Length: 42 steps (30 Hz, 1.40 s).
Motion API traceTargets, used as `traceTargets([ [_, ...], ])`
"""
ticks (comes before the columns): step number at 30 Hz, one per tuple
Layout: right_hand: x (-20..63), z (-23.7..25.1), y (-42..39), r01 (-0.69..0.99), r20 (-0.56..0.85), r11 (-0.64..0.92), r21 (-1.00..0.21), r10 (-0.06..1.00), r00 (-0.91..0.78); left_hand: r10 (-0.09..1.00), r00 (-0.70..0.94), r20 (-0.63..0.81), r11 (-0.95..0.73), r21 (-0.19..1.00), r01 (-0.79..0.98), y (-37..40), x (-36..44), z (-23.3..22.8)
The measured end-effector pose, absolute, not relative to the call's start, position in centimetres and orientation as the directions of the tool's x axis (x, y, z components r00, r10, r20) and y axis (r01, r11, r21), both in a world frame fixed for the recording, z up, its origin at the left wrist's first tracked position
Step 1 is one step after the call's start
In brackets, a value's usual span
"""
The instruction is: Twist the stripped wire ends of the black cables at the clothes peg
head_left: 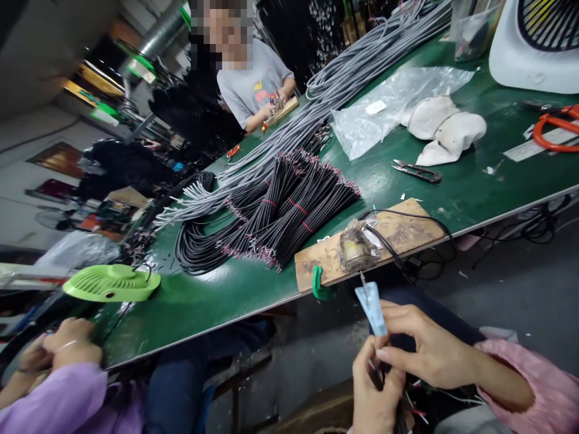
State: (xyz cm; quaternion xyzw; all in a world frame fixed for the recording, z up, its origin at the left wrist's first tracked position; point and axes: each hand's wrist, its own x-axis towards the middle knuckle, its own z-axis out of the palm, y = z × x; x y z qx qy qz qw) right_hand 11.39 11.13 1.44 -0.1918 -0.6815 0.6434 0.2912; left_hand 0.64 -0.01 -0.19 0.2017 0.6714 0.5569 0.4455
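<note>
At the lower right, my right hand (425, 343) pinches a light blue strip (373, 310) between thumb and fingers, just off the table edge. My left hand (377, 386) touches it from below, its fingers wrapped round a dark cable (376, 375) that runs downward. A thin pointed metal piece shows at the strip's upper end; I cannot tell what it belongs to. Just beyond lies a wooden board (407, 226) carrying a grimy yellowish lump (355, 247) with a black cord. A green clamp (322, 284) grips the board's front edge.
Bundled black cables (289, 211) and long grey cables (353, 69) cover the green table. Snips (416, 171), white gloves (446, 129), a plastic bag (366, 117), orange scissors (552, 129) and a white fan (534, 60) lie rightward. A green fan (113, 283) and co-workers sit left and across.
</note>
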Motion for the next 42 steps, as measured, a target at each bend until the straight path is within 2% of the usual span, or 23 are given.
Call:
traceTargets([
  [3, 11.6, 0.1, 10.2, -0.136, 0.081, -0.024, -0.99, 0.701, -0.709, 0.808, -0.498, -0.315, 0.2, 0.941, -0.271, 0.3, 0.4, 0.2],
  [7, 11.8, -1.1, 9.6, -0.219, 0.026, -0.177, -0.96, 0.718, -0.695, 0.78, -0.507, -0.366, 0.214, 0.918, -0.333, 0.2, 0.5, 0.9],
  [9, 11.9, -1.0, 9.6, -0.223, 0.055, -0.139, -0.965, 0.723, -0.688, 0.777, -0.482, -0.405, 0.216, 0.891, -0.399, 0.1, 0.7, 1.2],
  [12, 12.2, -0.5, 9.8, -0.208, 0.155, 0.018, -0.978, 0.728, -0.668, 0.767, -0.505, -0.395, 0.197, 0.895, -0.401, 0.1, 1.1, 1.5],
  [16, 12.4, 0.0, 9.7, -0.207, 0.257, 0.159, -0.965, 0.719, -0.646, 0.722, -0.487, -0.492, 0.282, 0.851, -0.443, 0.2, 1.4, 1.7],
  [21, 12.4, 0.5, 9.4, -0.143, 0.272, 0.236, -0.961, 0.724, -0.634, 0.72, -0.448, -0.53, 0.316, 0.825, -0.469, 0.1, 1.6, 1.6],
  [26, 12.5, 0.8, 8.9, -0.072, 0.228, 0.233, -0.97, 0.756, -0.614, 0.705, -0.444, -0.553, 0.306, 0.802, -0.513, 0.1, 1.7, 1.0],
  [31, 12.3, 0.8, 8.8, -0.037, 0.227, 0.256, -0.966, 0.769, -0.598, 0.765, -0.493, -0.413, 0.253, 0.898, -0.36, 0.1, 1.2, 0.7],
  [36, 12.2, 0.8, 8.5, -0.062, 0.222, 0.238, -0.969, 0.74, -0.635, 0.818, -0.404, -0.41, 0.236, 0.879, -0.415, -0.4, 0.5, 0.0],
  [42, 12.7, 0.4, 8.5, -0.096, 0.225, 0.215, -0.972, 0.729, -0.647, 0.884, -0.43, -0.184, 0.119, 0.978, -0.173, -0.7, -0.2, -1.0],
])
